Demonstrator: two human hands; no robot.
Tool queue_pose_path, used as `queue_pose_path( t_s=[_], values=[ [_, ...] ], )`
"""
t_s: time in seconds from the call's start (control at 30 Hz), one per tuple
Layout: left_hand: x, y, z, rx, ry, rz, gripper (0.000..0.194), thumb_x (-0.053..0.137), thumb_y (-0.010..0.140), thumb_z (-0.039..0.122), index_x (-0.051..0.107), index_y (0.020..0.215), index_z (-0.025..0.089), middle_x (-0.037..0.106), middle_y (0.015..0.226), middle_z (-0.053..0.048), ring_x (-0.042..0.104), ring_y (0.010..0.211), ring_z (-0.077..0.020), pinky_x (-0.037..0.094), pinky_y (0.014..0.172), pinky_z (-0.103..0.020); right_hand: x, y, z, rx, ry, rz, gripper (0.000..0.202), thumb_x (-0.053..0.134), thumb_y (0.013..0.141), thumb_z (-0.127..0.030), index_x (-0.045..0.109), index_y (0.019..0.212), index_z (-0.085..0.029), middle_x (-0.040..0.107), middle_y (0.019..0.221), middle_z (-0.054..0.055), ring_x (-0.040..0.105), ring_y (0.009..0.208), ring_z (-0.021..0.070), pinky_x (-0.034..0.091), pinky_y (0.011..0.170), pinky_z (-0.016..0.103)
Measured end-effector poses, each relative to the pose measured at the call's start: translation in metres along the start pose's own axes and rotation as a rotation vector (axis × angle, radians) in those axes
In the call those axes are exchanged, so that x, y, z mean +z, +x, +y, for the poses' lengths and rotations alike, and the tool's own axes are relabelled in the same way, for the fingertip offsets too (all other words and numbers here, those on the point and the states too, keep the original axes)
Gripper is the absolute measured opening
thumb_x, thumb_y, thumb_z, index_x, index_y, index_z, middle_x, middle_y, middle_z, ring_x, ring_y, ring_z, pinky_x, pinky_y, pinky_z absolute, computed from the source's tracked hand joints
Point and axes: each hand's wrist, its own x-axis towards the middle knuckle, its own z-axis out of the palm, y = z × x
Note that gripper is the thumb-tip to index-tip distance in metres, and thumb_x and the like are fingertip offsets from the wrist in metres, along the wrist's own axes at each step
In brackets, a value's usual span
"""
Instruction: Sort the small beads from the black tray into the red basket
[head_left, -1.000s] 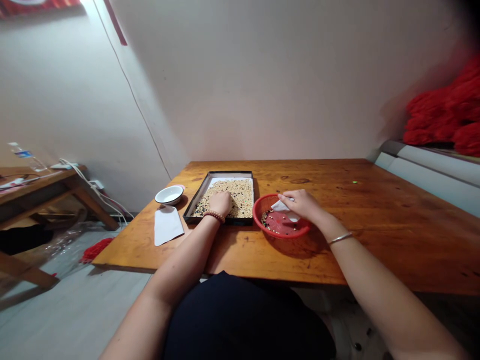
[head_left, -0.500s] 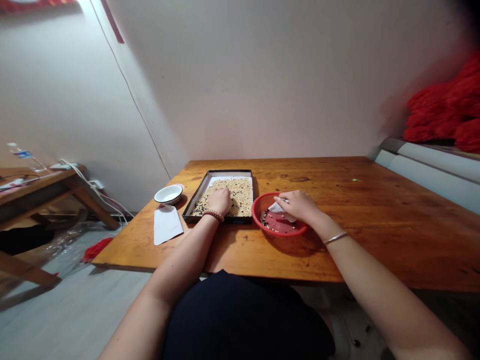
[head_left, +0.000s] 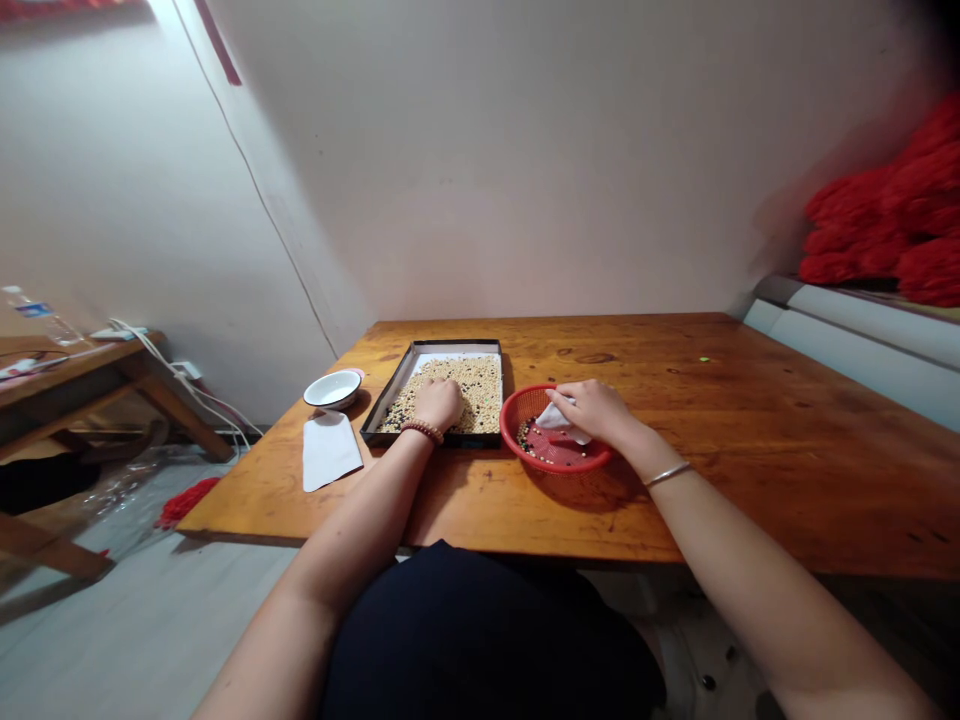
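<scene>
My left hand (head_left: 439, 403) rests closed among the mixed beans (head_left: 472, 385), pale ones with dark ones between, spread in a shallow black-edged tray (head_left: 500, 372). What its fingers hold, if anything, is hidden. Over the right side of a red plastic basket (head_left: 516, 455), my right hand (head_left: 596, 408) is closed on a crumpled white cloth or paper piece (head_left: 556, 418), which hangs inside the basket. A scatter of pale and dark beans (head_left: 527, 440) lies on the basket's bottom.
A white enamel bowl (head_left: 332, 388) stands left of the tray, with a white paper packet (head_left: 331, 452) in front of it. The wooden table (head_left: 675, 400) meets a wall at the back. Red bundles (head_left: 885, 220) are piled at the right. A side table (head_left: 90, 352) with a bottle stands left.
The view has shifted slightly, so things sit a little further left. Both hands keep nearly the same places, the right still holding the white piece in the basket.
</scene>
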Motion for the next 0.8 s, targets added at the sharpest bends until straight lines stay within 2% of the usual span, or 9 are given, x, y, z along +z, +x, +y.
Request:
queue_pose_path(
  t_s=[0.23, 0.8],
  values=[
    [0.0001, -0.0013, 0.0016, -0.008, -0.002, 0.013, 0.036, 0.038, 0.087, 0.023, 0.071, 0.092, 0.011, 0.067, 0.101, -0.017, 0.058, 0.098, -0.0256, 0.041, 0.094, -0.036, -0.0005, -0.0001, -0.002, 0.018, 0.023, 0.007, 0.046, 0.038, 0.091, -0.054, 0.074, 0.089, -0.025, 0.074, 0.088, 0.008, 0.064, 0.075, 0.0226, 0.031, 0.058, 0.027],
    [0.0061, 0.0002, -0.0011, -0.013, -0.01, 0.005, 0.033, 0.043, 0.086, 0.028, 0.068, 0.101, 0.011, 0.065, 0.105, -0.017, 0.054, 0.105, -0.0298, 0.041, 0.093, -0.041, 0.0005, 0.0014, 0.0003, 0.006, 0.009, 0.085, 0.039, 0.04, 0.093, -0.046, 0.071, 0.084, -0.025, 0.074, 0.087, 0.005, 0.063, 0.074, 0.0201, 0.027, 0.055, 0.027]
  ],
)
